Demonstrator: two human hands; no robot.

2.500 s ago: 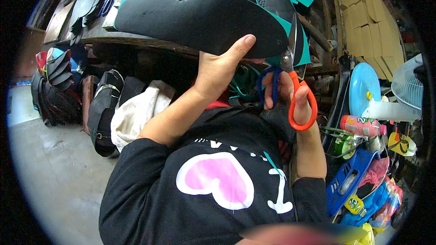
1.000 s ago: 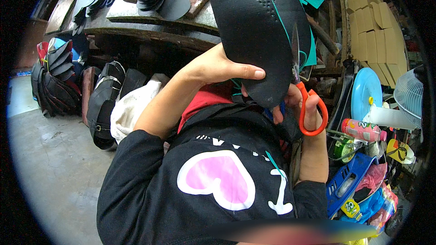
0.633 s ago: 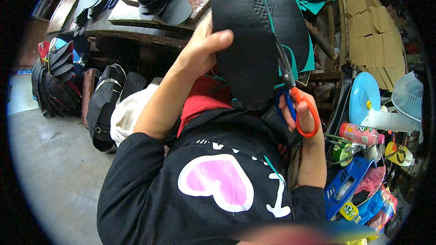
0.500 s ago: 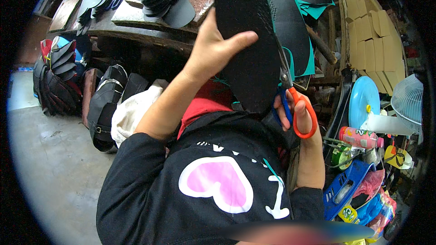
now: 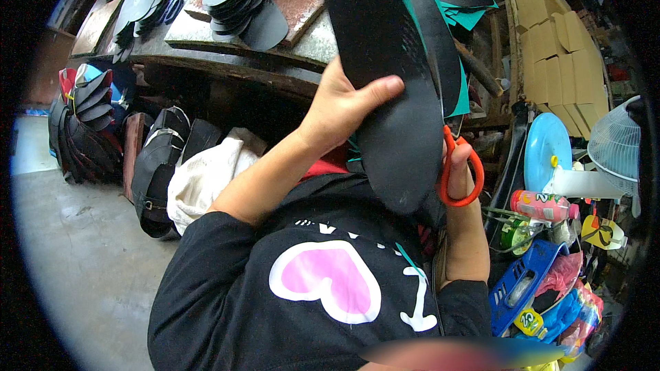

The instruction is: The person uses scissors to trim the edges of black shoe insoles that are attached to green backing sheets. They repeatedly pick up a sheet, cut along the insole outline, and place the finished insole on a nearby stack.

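Note:
A long black insole (image 5: 405,144) with a teal strip along its far right edge is gripped in my left hand (image 5: 340,103), thumb on its face and the other fingers behind. My right hand (image 5: 462,158) is closed on scissors (image 5: 462,202), an orange handle loop showing around its fingers. The insole hides most of the blades and part of that hand. Beyond the insole lie more black insole pieces (image 5: 450,75) on teal sheet. A thin teal scrap (image 5: 410,259) clings to my black sweatshirt.
A bench (image 5: 206,56) ahead carries stacked grey insoles (image 5: 265,27) and dark-blue-handled scissors (image 5: 175,7). Black straps or shoe parts (image 5: 161,172) and a white cloth (image 5: 206,178) sit at left. Cardboard boxes (image 5: 560,62), a fan (image 5: 615,141) and a pink bottle (image 5: 543,206) crowd the right.
The insole has come down and toward me, its face tilting into fuller view. My left hand moved down and slightly right with it. The scissors' blue handle and pivot are now hidden.

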